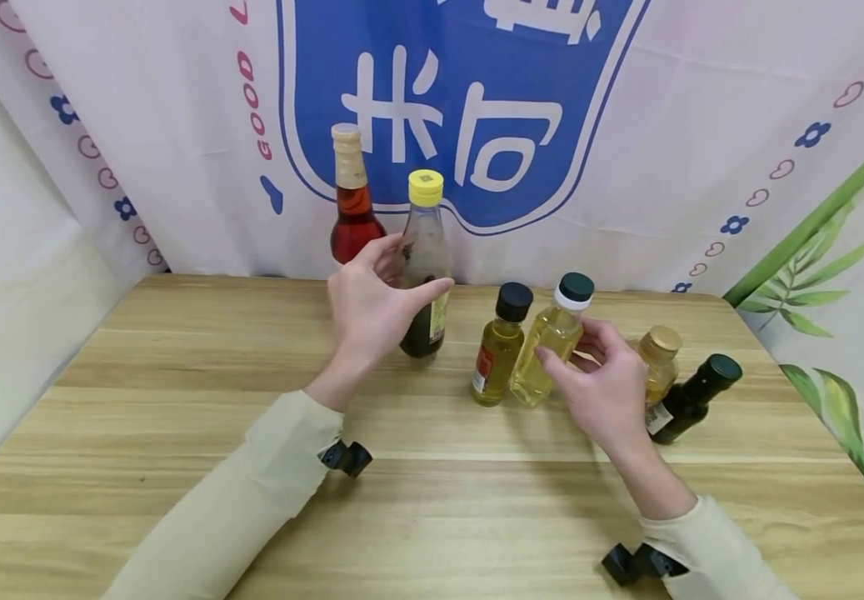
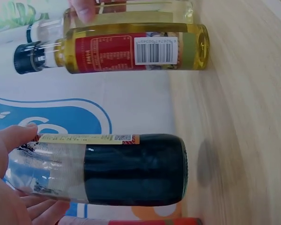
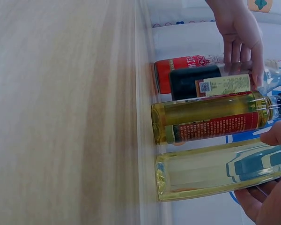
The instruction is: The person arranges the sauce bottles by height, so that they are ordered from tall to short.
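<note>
My left hand [image 1: 372,300] grips a glass bottle with a yellow cap [image 1: 426,188], thumb on one side and fingers on the other. Dark liquid fills the lower part of this bottle [image 2: 136,168], and a gap shows between its base and its shadow on the wood. My right hand [image 1: 607,383] holds a square clear bottle of pale yellow oil [image 1: 544,358] with a dark green cap, its thumb at the near side. Directly left of that stands a smaller oil bottle [image 1: 499,358] with a black cap and red label [image 3: 215,124].
Behind the left hand stands a bottle of red liquid [image 1: 352,221]. A gold-capped bottle [image 1: 660,358] and a dark green bottle [image 1: 690,400] are right of the right hand, partly overlapping. A printed cloth [image 1: 214,208] hangs behind the wooden table [image 1: 439,517].
</note>
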The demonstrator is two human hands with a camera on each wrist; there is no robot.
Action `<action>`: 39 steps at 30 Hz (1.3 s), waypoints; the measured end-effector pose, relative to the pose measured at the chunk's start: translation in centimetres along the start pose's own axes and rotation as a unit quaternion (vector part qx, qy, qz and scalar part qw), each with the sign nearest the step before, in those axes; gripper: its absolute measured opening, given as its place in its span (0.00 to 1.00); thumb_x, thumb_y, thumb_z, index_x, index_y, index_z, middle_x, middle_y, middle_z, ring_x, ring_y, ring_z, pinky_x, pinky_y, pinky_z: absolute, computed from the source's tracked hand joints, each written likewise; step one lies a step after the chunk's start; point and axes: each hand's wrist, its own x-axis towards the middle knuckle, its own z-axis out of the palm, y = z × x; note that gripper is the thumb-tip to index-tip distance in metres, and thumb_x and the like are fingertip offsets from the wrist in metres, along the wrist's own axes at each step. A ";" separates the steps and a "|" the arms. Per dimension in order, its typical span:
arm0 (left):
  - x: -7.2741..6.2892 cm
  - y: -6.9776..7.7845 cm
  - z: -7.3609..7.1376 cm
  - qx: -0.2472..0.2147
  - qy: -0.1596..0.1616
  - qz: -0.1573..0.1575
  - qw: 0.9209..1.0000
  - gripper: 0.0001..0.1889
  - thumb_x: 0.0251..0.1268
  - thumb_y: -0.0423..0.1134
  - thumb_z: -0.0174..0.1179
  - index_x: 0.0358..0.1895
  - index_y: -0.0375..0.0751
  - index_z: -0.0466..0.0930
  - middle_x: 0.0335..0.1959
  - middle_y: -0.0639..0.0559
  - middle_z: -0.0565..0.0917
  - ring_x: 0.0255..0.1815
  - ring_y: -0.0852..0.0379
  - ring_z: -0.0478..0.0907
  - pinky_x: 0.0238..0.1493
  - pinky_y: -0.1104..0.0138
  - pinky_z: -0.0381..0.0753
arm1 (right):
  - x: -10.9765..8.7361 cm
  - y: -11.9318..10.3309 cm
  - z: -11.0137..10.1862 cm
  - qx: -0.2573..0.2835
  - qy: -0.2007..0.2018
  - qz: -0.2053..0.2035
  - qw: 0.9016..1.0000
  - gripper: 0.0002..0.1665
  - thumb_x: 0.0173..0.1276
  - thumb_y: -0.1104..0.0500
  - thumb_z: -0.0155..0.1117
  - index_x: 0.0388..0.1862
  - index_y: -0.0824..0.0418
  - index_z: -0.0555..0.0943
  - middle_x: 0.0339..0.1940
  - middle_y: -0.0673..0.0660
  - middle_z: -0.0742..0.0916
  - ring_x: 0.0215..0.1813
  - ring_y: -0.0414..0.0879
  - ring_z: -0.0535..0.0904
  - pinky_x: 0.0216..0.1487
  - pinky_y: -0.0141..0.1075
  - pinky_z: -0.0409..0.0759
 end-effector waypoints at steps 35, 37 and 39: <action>1.6 -0.4 4.1 0.038 0.057 -0.048 0.996 0.39 0.57 0.50 0.81 0.71 0.44 0.79 0.67 0.45 0.86 0.67 0.44 0.83 0.67 0.50 0.83 | -0.1 -0.1 -0.1 -0.002 -0.002 0.001 1.000 0.30 0.65 0.65 0.77 0.65 0.72 0.79 0.58 0.68 0.88 0.58 0.57 0.86 0.51 0.17 0.83; 1.6 -0.6 4.1 0.041 0.057 -0.047 0.996 0.38 0.58 0.50 0.81 0.71 0.44 0.79 0.66 0.45 0.86 0.66 0.44 0.84 0.66 0.50 0.84 | -0.1 -0.1 -0.1 -0.002 -0.002 0.002 1.000 0.30 0.65 0.65 0.77 0.65 0.71 0.79 0.58 0.68 0.88 0.58 0.56 0.86 0.51 0.17 0.83; 1.7 -0.7 4.2 0.042 0.060 -0.048 0.996 0.38 0.58 0.50 0.81 0.72 0.44 0.79 0.66 0.45 0.86 0.66 0.44 0.84 0.66 0.51 0.85 | -0.1 0.0 -0.1 0.000 -0.002 0.000 1.000 0.30 0.65 0.65 0.77 0.64 0.71 0.79 0.58 0.67 0.88 0.58 0.56 0.86 0.51 0.17 0.83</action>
